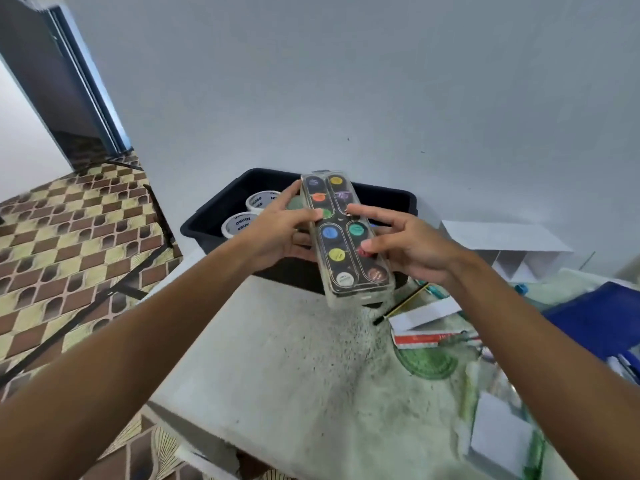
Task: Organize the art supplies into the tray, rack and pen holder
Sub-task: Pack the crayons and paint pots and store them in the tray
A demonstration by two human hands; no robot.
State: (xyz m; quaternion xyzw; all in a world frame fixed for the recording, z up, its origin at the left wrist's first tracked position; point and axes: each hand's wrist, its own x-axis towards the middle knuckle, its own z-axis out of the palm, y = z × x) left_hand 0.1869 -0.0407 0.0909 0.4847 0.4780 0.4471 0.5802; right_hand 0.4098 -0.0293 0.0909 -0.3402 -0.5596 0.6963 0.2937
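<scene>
A clear-lidded watercolour paint set with coloured round pans is held up over the near edge of the black tray. My left hand grips its left edge, thumb on the lid and fingers underneath. My right hand holds the right edge, fingers spread over the lid. Two white tape rolls lie inside the tray at its left end. A white rack stands at the right against the wall. No pen holder is visible.
A pencil, a white card and a red-and-white box, a green protractor, a blue folder and white paper lie on the speckled table. The table's edge drops to patterned floor on the left.
</scene>
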